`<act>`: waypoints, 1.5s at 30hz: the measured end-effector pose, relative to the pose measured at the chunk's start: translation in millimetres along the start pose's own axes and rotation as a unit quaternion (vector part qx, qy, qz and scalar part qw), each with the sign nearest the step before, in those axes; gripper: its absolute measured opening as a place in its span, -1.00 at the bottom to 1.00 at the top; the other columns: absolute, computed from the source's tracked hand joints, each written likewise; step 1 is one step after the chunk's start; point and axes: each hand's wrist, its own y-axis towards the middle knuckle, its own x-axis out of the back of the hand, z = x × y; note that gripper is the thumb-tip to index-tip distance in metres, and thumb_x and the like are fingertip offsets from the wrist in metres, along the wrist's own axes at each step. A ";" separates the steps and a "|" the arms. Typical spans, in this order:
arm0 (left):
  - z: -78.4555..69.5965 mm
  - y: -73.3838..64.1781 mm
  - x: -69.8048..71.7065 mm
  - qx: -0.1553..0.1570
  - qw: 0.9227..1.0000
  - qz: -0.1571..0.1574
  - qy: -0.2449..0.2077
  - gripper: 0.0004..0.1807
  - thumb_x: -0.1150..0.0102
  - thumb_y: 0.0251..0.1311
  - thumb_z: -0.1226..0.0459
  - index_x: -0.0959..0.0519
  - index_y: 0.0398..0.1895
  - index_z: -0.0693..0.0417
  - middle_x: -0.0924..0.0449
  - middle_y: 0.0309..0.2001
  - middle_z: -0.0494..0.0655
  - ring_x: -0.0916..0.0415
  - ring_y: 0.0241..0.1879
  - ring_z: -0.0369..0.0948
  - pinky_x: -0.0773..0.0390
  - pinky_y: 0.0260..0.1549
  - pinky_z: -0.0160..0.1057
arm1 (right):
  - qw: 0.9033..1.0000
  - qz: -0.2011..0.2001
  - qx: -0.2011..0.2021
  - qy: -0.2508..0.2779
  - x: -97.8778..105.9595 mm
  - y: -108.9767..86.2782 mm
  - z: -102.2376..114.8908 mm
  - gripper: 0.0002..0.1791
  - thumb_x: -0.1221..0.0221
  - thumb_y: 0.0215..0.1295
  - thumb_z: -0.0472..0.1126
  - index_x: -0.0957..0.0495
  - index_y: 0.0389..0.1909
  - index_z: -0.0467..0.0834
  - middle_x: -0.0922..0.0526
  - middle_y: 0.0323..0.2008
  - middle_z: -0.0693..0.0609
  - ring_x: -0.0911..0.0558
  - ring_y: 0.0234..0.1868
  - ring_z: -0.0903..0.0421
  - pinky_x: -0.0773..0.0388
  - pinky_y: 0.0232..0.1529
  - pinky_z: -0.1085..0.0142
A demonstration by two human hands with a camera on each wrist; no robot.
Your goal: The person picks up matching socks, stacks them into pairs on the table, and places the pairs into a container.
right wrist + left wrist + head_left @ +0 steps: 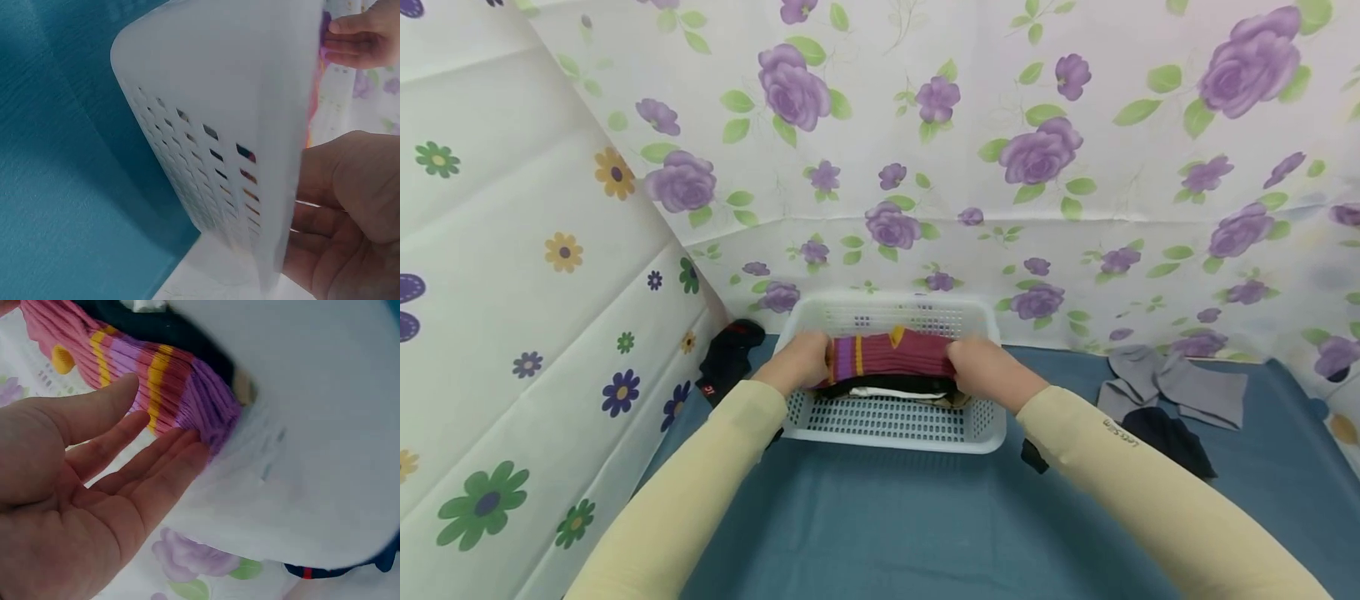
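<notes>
A white plastic basket (880, 440) holds a folded maroon ribbed-knit piece, sock-like (898, 354), with purple and yellow stripes. Black, white and tan folded cloth (891, 386) lies along its near side. My left hand (800, 360) is at the striped left end; in the left wrist view its fingers are extended, touching the purple end, with the thumb held apart. At the other end is my right hand (988, 367), inside the basket's right side. The right wrist view shows its fingers reaching behind the basket rim, which hides the fingertips.
Dark cloth with a red edge (730, 358) lies left of the basket. Grey cloth pieces (1180, 383) and a black cloth (1168, 439) lie to the right. A small black item (1033, 456) is near my right sleeve. Floral sheeting (925, 158) stands behind the blue surface (880, 525).
</notes>
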 end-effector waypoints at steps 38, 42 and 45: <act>-53.9 -136.2 -39.5 -0.269 0.905 -0.329 -0.034 -0.89 -0.22 0.18 0.07 -0.64 -0.29 -0.20 -0.62 -0.28 -0.33 -0.53 -0.28 -0.42 -0.55 -0.35 -0.39 | 0.957 -0.279 0.007 0.085 7.9 -150.0 -20.8 -0.66 -0.25 0.18 -0.09 -0.57 0.00 0.04 -0.57 0.08 0.05 -0.55 0.09 0.03 -0.56 -0.10 0.04; -53.5 -144.8 -61.9 -0.288 0.897 -0.332 -0.035 -0.93 -0.22 0.17 0.06 -0.63 -0.33 -0.24 -0.58 -0.31 -0.38 -0.51 -0.28 -0.46 -0.54 -0.35 -0.41 | 0.955 -0.283 -0.019 0.087 -18.5 -166.9 -24.8 -0.66 -0.28 0.15 -0.05 -0.58 -0.02 0.06 -0.57 0.09 0.05 -0.56 0.07 0.02 -0.56 -0.10 0.03; -50.6 -152.2 -78.9 -0.299 0.901 -0.309 -0.055 -0.92 -0.21 0.17 0.04 -0.62 -0.35 -0.27 -0.56 -0.34 -0.43 -0.49 -0.30 -0.49 -0.54 -0.35 -0.42 | 0.952 -0.282 -0.062 0.104 -41.4 -179.8 -24.8 -0.65 -0.29 0.13 -0.02 -0.59 -0.03 0.08 -0.57 0.08 0.04 -0.57 0.04 0.01 -0.56 -0.14 0.03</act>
